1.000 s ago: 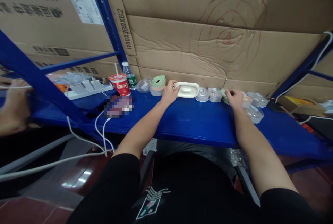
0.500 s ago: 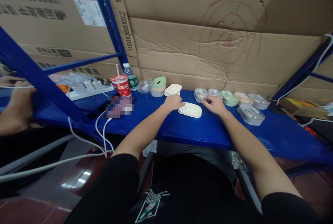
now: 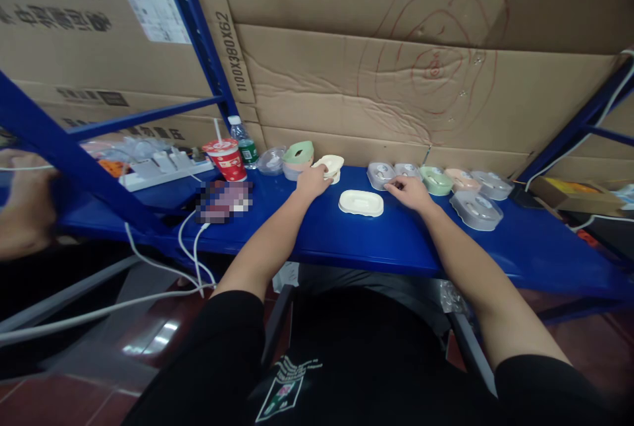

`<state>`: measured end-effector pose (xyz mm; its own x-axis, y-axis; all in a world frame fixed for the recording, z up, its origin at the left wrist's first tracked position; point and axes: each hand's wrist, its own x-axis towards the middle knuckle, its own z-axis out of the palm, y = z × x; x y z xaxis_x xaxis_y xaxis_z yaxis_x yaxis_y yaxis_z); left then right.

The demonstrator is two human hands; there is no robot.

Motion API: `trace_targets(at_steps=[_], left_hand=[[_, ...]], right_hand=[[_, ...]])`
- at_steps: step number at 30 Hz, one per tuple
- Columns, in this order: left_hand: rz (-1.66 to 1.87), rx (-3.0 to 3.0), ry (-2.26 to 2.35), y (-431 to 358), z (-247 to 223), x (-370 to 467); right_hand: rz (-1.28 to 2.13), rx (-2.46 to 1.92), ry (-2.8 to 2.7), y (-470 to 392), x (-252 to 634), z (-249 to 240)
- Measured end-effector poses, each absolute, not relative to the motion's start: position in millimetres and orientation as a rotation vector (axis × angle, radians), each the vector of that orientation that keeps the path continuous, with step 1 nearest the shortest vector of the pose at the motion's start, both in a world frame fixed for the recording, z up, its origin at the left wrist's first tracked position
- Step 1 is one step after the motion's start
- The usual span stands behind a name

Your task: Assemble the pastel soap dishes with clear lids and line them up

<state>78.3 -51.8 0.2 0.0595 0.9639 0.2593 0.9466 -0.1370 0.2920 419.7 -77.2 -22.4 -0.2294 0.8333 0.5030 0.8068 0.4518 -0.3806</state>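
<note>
A cream oval dish (image 3: 361, 203) lies alone on the blue shelf (image 3: 347, 241) between my hands. My left hand (image 3: 312, 181) rests on a second cream piece (image 3: 331, 166) near the back wall, fingers curled onto it. My right hand (image 3: 409, 192) touches a clear plastic case (image 3: 380, 175) at the left end of a row of cases. That row continues right with another clear case (image 3: 407, 170), a green one (image 3: 436, 180), a pink one (image 3: 460, 179) and grey ones (image 3: 476, 209).
A green and pink stacked case (image 3: 298, 156), a clear lid (image 3: 272, 161), a water bottle (image 3: 245, 142), a red paper cup (image 3: 226, 159) and a power strip (image 3: 163, 167) with white cables stand at the left. Cardboard boxes back the shelf. Another person's hand (image 3: 24, 208) is at far left.
My left hand pulled the cream dish forward onto the shelf and let it go, then moved back to the second cream piece. My right hand shifted left along the row to the clear case.
</note>
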Motion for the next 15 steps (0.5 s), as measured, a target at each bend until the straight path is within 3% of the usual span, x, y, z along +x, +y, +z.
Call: trace_targets(at_steps=[7,15], left_hand=[[0.633,2.232,2.021,-40,-6,69],[0.769,2.244,1.968,-39,-8,70]], right_hand=[[-0.156,-1.616,-1.573,-59,467,-24],[-0.281,-1.617,-1.365,-54,532,-22]])
